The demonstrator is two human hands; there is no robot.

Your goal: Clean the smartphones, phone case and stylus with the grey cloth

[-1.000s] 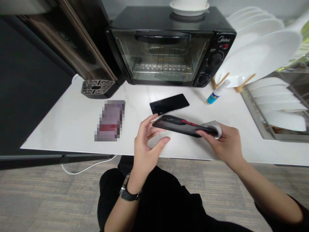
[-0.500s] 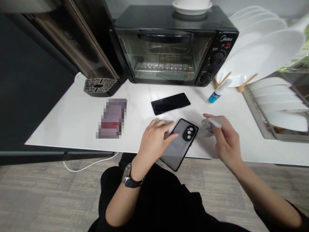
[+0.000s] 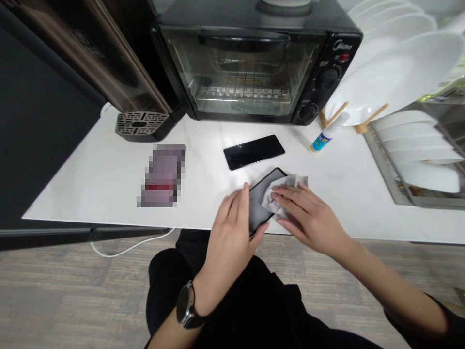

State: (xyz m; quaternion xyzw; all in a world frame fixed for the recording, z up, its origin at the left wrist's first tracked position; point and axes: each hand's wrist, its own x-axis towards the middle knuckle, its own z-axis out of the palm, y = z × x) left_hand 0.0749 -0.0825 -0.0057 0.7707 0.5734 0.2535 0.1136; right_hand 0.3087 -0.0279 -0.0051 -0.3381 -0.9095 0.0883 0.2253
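A phone case with a black rim and a translucent grey back lies at the counter's front edge. My left hand is closed around its lower left part, thumb on one side and fingers on the other. My right hand presses a crumpled pale grey cloth or tissue onto the case's upper right area, covering the camera cutout. Just beyond the case, a black phone rests flat with its screen up.
Behind stands a black toaster oven; a dispenser with a drip tray is at left. A pixelated purple object lies on the white counter. At right are a small white-and-blue bottle, a plate and a dish rack.
My right hand has moved left, bringing the cloth or tissue down onto the case. My left hand has closed on the case, which now lies further onto the counter. The view has shifted slightly.
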